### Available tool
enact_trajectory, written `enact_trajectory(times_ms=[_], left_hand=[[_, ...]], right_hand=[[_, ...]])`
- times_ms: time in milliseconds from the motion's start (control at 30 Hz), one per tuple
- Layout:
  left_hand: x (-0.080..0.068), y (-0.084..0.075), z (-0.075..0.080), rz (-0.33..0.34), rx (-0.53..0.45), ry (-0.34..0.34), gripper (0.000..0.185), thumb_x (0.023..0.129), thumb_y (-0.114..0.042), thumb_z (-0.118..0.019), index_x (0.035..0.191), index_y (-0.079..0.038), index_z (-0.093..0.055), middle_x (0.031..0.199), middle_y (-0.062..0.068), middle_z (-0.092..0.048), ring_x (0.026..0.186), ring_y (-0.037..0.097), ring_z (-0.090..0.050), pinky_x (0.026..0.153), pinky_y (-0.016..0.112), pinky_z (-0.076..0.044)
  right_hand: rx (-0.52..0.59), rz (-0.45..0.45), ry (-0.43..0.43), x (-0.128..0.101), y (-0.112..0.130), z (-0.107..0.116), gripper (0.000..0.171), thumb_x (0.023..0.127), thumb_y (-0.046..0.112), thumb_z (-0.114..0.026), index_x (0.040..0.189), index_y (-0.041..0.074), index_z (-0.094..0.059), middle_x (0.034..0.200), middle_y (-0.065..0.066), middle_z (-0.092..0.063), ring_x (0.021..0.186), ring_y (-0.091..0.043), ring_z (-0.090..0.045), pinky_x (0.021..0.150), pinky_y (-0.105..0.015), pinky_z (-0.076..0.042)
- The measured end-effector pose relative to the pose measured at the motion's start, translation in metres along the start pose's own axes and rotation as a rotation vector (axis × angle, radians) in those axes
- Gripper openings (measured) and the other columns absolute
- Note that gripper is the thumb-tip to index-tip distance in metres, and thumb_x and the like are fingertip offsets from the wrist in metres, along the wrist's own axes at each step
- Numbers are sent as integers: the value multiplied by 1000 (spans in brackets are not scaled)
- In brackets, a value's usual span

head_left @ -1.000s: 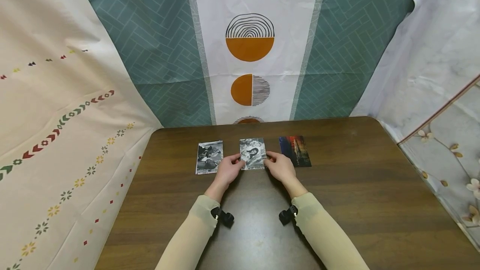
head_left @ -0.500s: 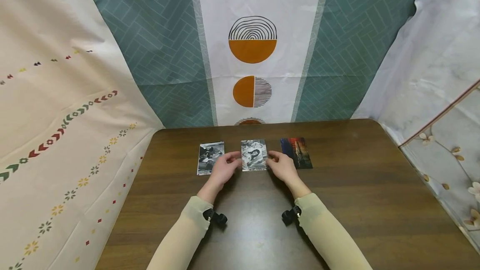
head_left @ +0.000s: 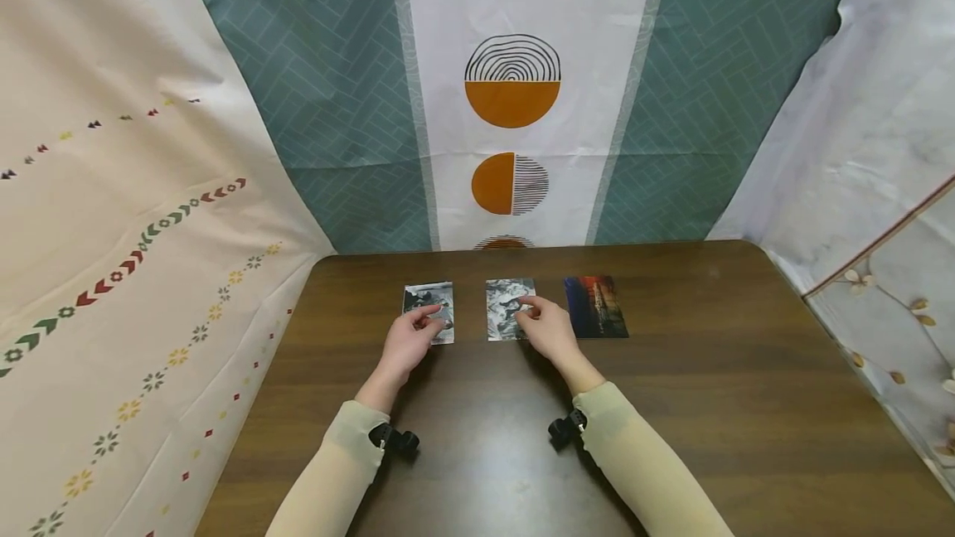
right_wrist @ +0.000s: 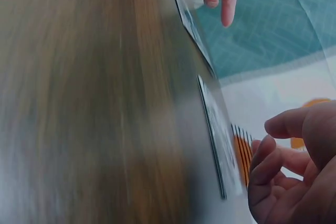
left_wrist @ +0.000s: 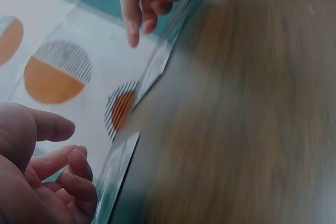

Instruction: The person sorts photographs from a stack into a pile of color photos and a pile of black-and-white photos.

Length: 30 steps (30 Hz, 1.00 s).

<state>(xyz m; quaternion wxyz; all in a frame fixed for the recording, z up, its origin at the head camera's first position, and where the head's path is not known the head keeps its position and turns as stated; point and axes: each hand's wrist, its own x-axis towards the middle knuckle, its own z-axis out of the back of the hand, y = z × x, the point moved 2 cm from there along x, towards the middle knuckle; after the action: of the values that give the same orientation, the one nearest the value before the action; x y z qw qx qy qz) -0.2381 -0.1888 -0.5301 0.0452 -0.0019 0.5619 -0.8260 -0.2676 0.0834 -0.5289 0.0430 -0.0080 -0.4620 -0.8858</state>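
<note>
so there's a row near the far edge of the desk (head_left: 709, 404): a black-and-white left print (head_left: 427, 295), a grey middle print (head_left: 500, 317) and a dark red-orange right print (head_left: 594, 307), closest to the far right corner. in the head view the left hand (head_left: 405, 342) overlaps the left print and the right hand (head_left: 552, 331) overlaps the middle print, but the wrist cams show both raised, fingers loosely bent, grasping nothing. those cams only catch 2 prints, at a low slant.
</note>
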Motion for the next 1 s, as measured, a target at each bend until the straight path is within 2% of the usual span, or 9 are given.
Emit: enact_trajectory(times_ms=[200, 367, 500, 767, 900, 1000], left_hand=[[-2, 14, 26, 25, 19, -53, 39, 101, -14, -71, 138, -1, -70, 101, 10, -63, 77, 19, -55, 65, 27, -44], [-1, 23, 44, 41, 66, -89, 42, 101, -17, -73, 139, 0, -69, 106, 12, -63, 92, 25, -54, 73, 31, -43], [1, 31, 54, 59, 88, -127, 43, 100, -18, -75, 137, 1, -69, 104, 12, -64, 94, 27, -55, 74, 31, -42], [4, 39, 56, 100, 113, -148, 45, 99, -20, -76, 138, 2, -70, 103, 10, -64, 93, 24, -55, 69, 27, -42], [5, 40, 55, 102, 127, -142, 46, 98, -19, -77, 138, 4, -69, 100, 10, -64, 91, 24, -55, 67, 26, -42], [6, 39, 53, 87, 153, -135, 48, 97, -18, -79, 137, 5, -70, 94, 7, -64, 90, 24, -55, 70, 29, -42]], right_hand=[[6, 46, 33, 1, 20, -24, 37, 95, 19, -70, 129, 5, -76, 95, -4, -75, 94, -25, -70, 85, -44, -54], [37, 46, 89, 2, 37, -48, 36, 96, 18, -73, 129, 4, -74, 100, -6, -75, 95, -27, -71, 86, -45, -56], [54, 55, 128, 2, 50, -68, 39, 95, 17, -74, 131, 2, -72, 101, -7, -76, 98, -28, -71, 89, -45, -55], [51, 10, 136, 0, 59, -96, 51, 95, 15, -74, 143, -1, -65, 111, -11, -77, 109, -31, -71, 97, -48, -54], [9, -20, 120, 1, 61, -102, 54, 94, 18, -73, 145, 1, -64, 112, -6, -77, 111, -28, -71, 98, -46, -54], [-17, -45, 114, 2, 61, -103, 55, 93, 21, -74, 145, 3, -65, 110, -3, -77, 111, -26, -71, 97, -45, -54]])
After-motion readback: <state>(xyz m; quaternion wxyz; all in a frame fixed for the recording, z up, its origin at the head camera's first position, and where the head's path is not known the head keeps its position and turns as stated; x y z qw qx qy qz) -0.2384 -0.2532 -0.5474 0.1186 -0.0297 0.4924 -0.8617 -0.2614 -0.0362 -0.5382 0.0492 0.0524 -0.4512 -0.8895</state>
